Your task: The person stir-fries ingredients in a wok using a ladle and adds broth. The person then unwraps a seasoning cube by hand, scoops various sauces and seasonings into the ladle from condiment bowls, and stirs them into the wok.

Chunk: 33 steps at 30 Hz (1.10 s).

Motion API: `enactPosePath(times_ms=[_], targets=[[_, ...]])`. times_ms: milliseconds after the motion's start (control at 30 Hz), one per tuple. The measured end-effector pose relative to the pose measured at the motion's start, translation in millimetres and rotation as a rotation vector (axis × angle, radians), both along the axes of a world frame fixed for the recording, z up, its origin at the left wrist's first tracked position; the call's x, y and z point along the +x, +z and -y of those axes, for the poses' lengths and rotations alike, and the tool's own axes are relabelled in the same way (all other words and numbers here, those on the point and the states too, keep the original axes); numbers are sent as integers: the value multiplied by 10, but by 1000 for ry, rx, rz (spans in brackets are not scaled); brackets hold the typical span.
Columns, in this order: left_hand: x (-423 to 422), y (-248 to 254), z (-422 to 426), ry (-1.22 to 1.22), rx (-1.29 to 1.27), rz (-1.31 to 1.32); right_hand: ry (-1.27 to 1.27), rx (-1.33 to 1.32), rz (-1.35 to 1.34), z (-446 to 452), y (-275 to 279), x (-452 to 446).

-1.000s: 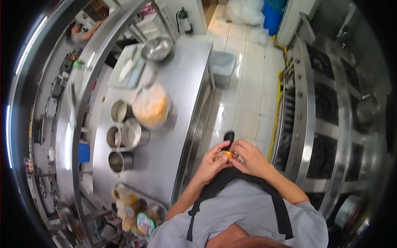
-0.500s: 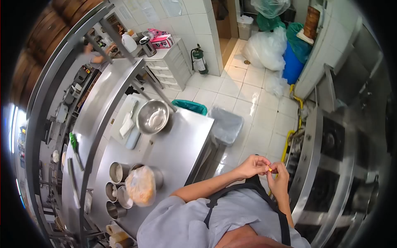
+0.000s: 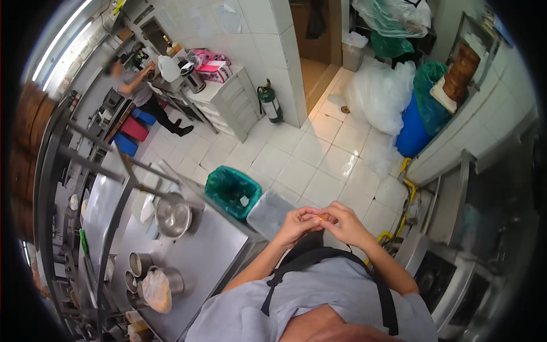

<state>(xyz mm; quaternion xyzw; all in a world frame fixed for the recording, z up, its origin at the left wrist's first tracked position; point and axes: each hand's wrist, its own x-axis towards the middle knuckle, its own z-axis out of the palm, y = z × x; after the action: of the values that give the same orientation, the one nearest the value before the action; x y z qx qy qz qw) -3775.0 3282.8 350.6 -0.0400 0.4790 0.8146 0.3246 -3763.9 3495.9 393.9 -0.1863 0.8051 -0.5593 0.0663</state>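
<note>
Both hands meet in front of my body, fingertips pinched together around a tiny yellow-orange piece (image 3: 321,219). My left hand (image 3: 297,226) comes in from the left with its fingers curled on the piece. My right hand (image 3: 343,224) holds it from the other side, thumb and fingers closed. The fingers hide most of the piece, so its shape is unclear. Below and left of the hands is a grey translucent bin (image 3: 270,214), beside a bin with a green liner (image 3: 232,191).
A steel table (image 3: 211,245) on the left bears a metal bowl (image 3: 173,216), pots and a bag of orange food (image 3: 156,292). Stoves (image 3: 436,273) stand at right. A fire extinguisher (image 3: 270,104), plastic bags (image 3: 379,94) and a blue barrel (image 3: 414,134) are ahead. A co-worker (image 3: 139,91) stands far left.
The view has swung, showing more floor and the green-lined bin. My hands remain together on the small piece and now appear farther left in view. The table has shifted down and left.
</note>
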Motion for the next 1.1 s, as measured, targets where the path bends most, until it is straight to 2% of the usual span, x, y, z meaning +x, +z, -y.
enactPosePath(times_ms=[100, 200, 300, 433, 600, 767, 867, 1033, 1100], targets=[[-710, -161, -201, 4, 64, -14, 61, -71, 20, -191, -221, -781], [-1465, -250, -458, -16, 106, 33, -12, -82, 76, -457, -519, -1522], [-2192, -302, -796, -91, 134, 45, -113, -142, 152, -781, -453, -2154], [-3172, -95, -1209, -126, 120, -1, -115, -141, 106, -1166, -328, -2999], [-4144, -164, -1433, 86, -3, 31, -8, -198, -30, -1429, -508, -4180], [-4903, -368, -1678, 329, -243, -4, 279, -146, -29, -1609, -897, -5530], [-5317, -317, -1983, 403, -329, -15, 441, -99, -155, -1799, -1089, -6249], [-5879, -285, -2390, 586, -330, 7, 484, -276, 91, -2005, -1110, -7121], [-6050, -240, -2505, 615, -337, 23, 567, -242, 147, -2072, -1164, -7353]])
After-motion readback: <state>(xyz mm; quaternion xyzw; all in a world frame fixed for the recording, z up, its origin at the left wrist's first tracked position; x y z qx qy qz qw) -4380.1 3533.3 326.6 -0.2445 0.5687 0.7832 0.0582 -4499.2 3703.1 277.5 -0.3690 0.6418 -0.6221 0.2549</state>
